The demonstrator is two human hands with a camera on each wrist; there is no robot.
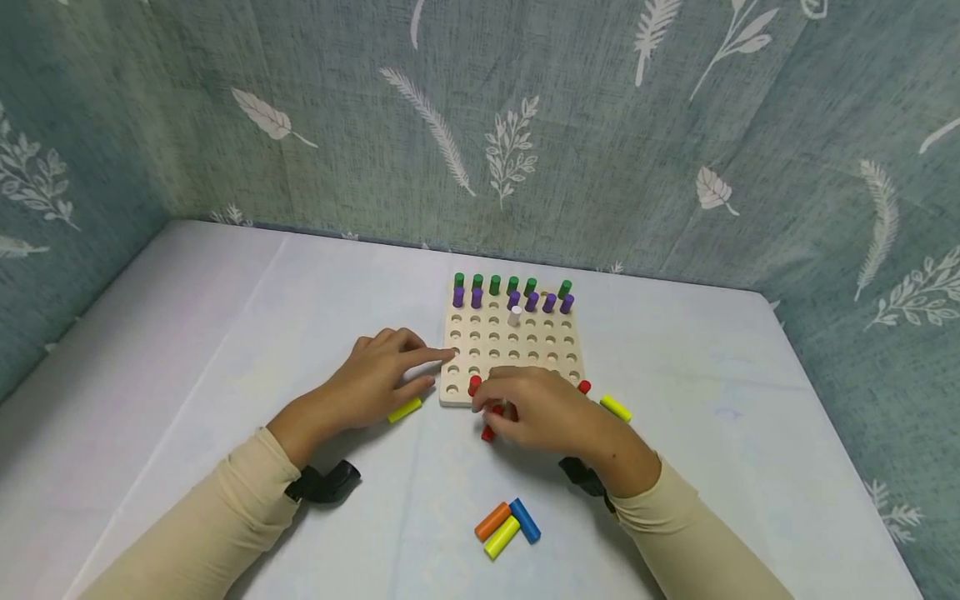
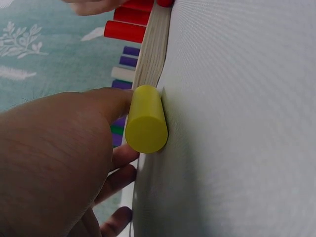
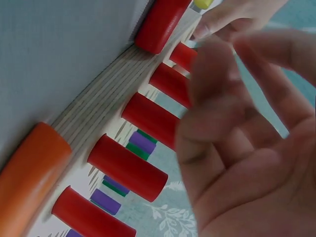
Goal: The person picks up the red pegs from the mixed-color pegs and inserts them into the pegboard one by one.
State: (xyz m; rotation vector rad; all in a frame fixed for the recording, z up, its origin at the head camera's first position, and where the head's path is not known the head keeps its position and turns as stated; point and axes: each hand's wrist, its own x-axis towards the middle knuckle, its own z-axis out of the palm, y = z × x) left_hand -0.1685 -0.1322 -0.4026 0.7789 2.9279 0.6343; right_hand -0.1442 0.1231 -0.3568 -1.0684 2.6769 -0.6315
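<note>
A pale wooden pegboard (image 1: 540, 352) lies on the table between both hands. My left hand (image 1: 378, 375) has its index finger stretched to the board's left edge, and its thumb is close by a yellow peg (image 2: 146, 121) lying on the table. Over the board's front edge is my right hand (image 1: 536, 412), fingers loosely bent, with no peg visible in its grasp in the right wrist view. Several red pegs (image 3: 127, 168) stand in the front row, some partly behind its fingers. Another red peg (image 1: 489, 432) lies on the table just below its fingertips.
Green pegs (image 1: 495, 285) and purple pegs (image 1: 532, 302) fill most of the back rows, with a white peg (image 1: 514, 316) before them. Near me lie an orange peg (image 1: 492, 521), a yellow peg (image 1: 502, 538) and a blue peg (image 1: 525, 520). Another yellow peg (image 1: 616, 407) lies right of the board.
</note>
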